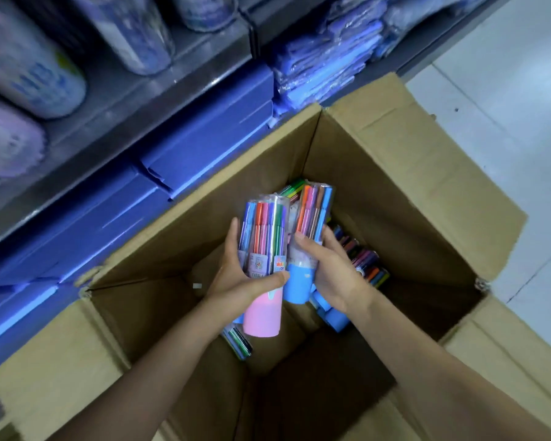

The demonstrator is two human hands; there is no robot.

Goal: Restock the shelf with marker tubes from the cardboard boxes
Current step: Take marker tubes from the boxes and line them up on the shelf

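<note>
1. An open cardboard box point(395, 173) stands on the floor against a shelf point(134, 100), its flaps folded outward.
2. The left hand point(239, 278) grips a clear marker tube with a pink base point(264, 268) – fingers curled round its middle, thumb across the front just above the pink part.
3. The right hand point(334, 275) holds a second marker tube with a blue base point(306, 246), thumb lying across its front and fingers wrapped behind.
4. Both tubes are held side by side, touching or nearly so, above the inside of the box, with their marker ends pointing toward the shelf.
5. More marker tubes point(366, 262) lie deeper in the box – some under the right hand, a few below the left wrist.
6. Blue boxes point(204, 144) sit stacked on the lower shelf level; blurred cylindrical containers point(32, 74) stand above them, and plastic-wrapped blue packs point(328, 62) lie to the right.
</note>
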